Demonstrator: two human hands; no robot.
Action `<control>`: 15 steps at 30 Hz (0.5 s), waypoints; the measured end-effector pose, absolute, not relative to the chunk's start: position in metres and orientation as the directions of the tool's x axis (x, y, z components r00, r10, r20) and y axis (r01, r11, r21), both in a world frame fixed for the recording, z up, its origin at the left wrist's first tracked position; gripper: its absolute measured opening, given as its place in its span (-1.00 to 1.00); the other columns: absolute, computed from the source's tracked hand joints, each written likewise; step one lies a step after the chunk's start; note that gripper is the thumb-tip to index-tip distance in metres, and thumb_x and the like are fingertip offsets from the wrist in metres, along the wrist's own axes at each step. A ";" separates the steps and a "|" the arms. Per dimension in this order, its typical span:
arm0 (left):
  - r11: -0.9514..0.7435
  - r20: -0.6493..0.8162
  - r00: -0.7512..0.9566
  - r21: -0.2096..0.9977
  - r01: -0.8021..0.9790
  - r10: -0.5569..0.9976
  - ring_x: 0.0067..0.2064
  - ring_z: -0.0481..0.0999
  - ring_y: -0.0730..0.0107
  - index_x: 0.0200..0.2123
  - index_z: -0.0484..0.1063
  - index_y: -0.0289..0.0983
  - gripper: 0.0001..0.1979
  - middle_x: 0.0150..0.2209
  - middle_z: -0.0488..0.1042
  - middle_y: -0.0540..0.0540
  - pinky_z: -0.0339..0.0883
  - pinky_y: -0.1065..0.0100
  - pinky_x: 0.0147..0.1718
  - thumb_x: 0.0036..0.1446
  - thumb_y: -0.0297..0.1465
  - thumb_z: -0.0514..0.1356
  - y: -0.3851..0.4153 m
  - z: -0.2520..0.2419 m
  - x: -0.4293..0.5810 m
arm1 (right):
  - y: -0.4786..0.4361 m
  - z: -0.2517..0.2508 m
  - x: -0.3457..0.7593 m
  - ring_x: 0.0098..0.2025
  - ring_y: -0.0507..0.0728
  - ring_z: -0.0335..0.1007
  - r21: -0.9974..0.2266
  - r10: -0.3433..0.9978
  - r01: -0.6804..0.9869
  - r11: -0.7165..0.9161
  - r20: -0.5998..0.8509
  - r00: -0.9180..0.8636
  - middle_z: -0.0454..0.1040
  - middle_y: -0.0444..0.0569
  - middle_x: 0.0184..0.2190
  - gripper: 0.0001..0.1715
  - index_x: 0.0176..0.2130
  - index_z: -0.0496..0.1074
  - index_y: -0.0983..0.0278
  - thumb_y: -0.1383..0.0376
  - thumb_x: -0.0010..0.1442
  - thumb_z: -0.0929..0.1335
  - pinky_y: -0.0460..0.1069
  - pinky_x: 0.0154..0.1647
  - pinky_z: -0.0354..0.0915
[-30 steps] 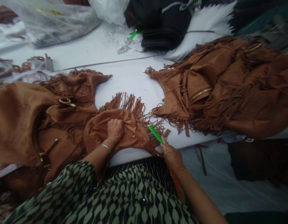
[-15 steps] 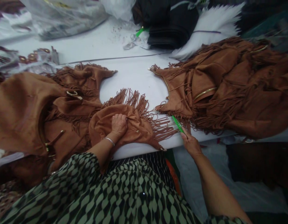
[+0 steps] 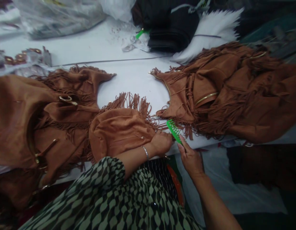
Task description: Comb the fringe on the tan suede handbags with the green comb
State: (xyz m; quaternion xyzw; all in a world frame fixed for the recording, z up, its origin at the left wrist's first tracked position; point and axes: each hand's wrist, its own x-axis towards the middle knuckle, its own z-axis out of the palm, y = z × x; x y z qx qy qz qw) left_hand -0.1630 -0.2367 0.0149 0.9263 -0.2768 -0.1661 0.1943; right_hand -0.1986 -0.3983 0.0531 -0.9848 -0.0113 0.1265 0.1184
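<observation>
Far left: stack of brown fringed bags [image 3: 17,118], slumped, soft. Just right of it, touching, the bag in hand [image 3: 121,131] lies flat along the near side of the white table [image 3: 133,81], back fringe [image 3: 132,100] spread behind it. Looks light, limp, suede-like, grippy not slippery; body likely folds if pushed, so best held flat near the seam. Thin strands probably snag or tangle.

Left hand [image 3: 163,142] sits over the bag's right end, fingers curled in; can't tell how tightly, or whether strands are pinched underneath. Green comb [image 3: 173,131] slants just beside it, teeth toward the right. Looks light, stiff plastic; teeth maybe breakable, plain end the safer hold. Right hand [image 3: 192,159] has that end, thumb and fingers closed on it, past the front edge.

Far right: second heap of brown bags [image 3: 236,92], close to comb tip, so sideways room there is tight. White surface shows behind the fringe, between heaps; front edge runs right beside both hands.
</observation>
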 end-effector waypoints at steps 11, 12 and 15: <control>-0.666 -0.343 0.572 0.433 -0.608 -0.745 -0.40 0.51 0.15 0.17 0.14 -0.39 -0.25 -0.40 0.52 -0.21 0.25 0.32 -0.44 0.03 -0.03 0.16 -0.198 0.010 -0.164 | -0.460 0.023 -0.190 -0.04 0.26 0.42 -0.235 -0.248 -0.333 -0.913 -0.327 0.912 0.44 0.06 0.01 -0.43 0.19 0.27 0.17 0.07 0.27 0.14 0.10 -0.08 0.32; -0.664 -0.353 0.564 0.431 -0.611 -0.747 -0.41 0.50 0.17 0.18 0.12 -0.39 -0.23 -0.40 0.52 -0.20 0.24 0.32 -0.44 0.03 -0.03 0.16 -0.196 0.010 -0.164 | -0.476 0.024 -0.189 0.01 0.27 0.38 -0.243 -0.287 -0.361 -0.900 -0.293 0.912 0.41 0.10 0.04 -0.40 0.20 0.25 0.22 0.07 0.27 0.13 0.11 -0.02 0.29; -0.677 -0.345 0.584 0.432 -0.596 -0.735 -0.41 0.48 0.21 0.17 0.16 -0.34 -0.23 -0.40 0.50 -0.16 0.23 0.32 -0.40 -0.01 -0.02 0.20 -0.190 0.008 -0.165 | -0.512 0.034 -0.190 0.10 0.23 0.30 -0.293 -0.254 -0.333 -0.896 -0.277 0.927 0.36 0.09 0.09 -0.38 0.19 0.28 0.24 0.04 0.24 0.15 0.06 0.08 0.22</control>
